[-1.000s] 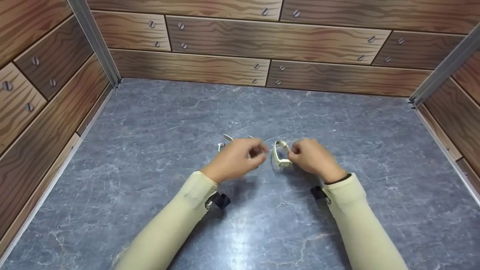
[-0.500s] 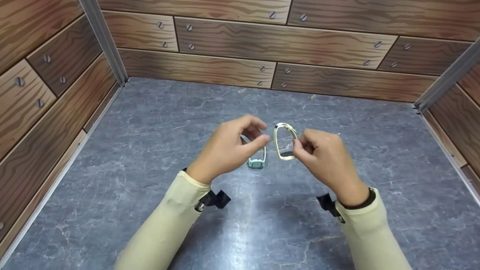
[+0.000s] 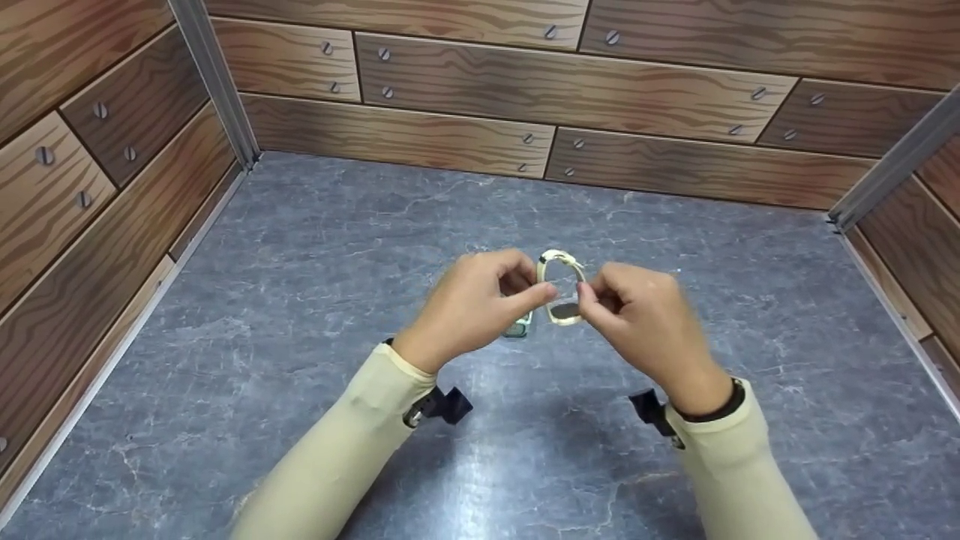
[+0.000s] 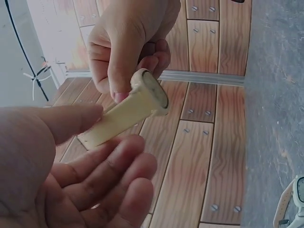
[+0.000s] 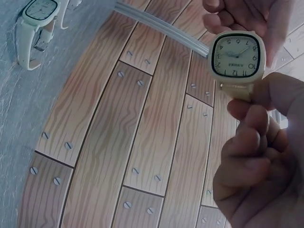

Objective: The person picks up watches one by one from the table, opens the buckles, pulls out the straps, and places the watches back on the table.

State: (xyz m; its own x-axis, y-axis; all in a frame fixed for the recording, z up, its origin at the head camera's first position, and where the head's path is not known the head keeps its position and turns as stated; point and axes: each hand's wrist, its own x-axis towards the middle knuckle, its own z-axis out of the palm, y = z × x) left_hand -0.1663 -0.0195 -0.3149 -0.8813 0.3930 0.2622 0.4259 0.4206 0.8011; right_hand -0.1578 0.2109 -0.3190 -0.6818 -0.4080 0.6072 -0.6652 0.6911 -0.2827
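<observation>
A pale yellow wristwatch with its strap buckled into a loop is held up between my two hands. My right hand pinches one side of the strap with thumb and fingers. On the other side, my left hand has its thumb and forefinger about the strap, its other fingers loosely bent in the left wrist view. The squarish dial shows upside down in the right wrist view. Partly hidden beneath the left hand, a mint-green watch lies on the table.
Another pale watch lies on the marbled grey tabletop, with part of a further strap beside it. Wood-patterned walls enclose the table at the back and both sides, with metal posts at the corners.
The right hand has lifted the yellow watch and turned its dial away from the head camera. My left hand has moved in from the left and taken the strap's other side.
</observation>
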